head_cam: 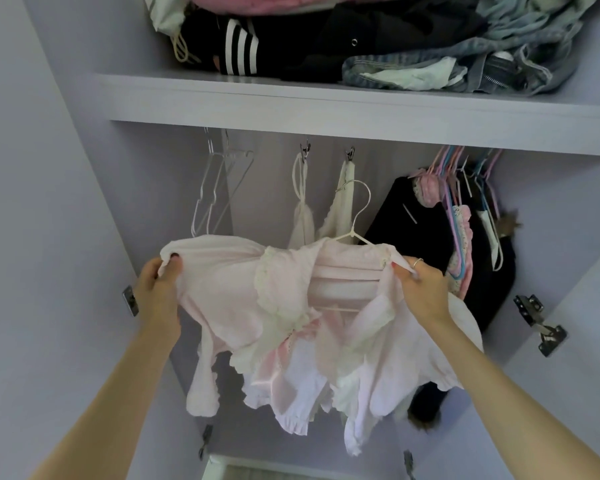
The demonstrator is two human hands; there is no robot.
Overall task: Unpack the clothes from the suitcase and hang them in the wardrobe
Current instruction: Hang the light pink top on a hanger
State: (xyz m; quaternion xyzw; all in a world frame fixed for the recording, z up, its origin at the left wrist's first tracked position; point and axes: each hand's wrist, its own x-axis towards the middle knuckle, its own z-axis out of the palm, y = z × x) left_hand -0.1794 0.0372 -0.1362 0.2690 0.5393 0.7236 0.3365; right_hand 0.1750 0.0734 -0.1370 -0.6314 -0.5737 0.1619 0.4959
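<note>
Both grips, left hand (160,276) and right hand (421,284), pinched the pink blouse (278,306) at its shoulders, its white hanger (355,233) half buried in cloth, below the wardrobe shelf (326,102).

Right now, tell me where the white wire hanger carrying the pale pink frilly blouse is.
The white wire hanger sits centre frame, below the shelf, its hook free of the rail, in front of the cream garment and left of the black coat.

Folded clothes (378,46) on shelf (326,98); hangers (219,188) beneath, left.
</note>
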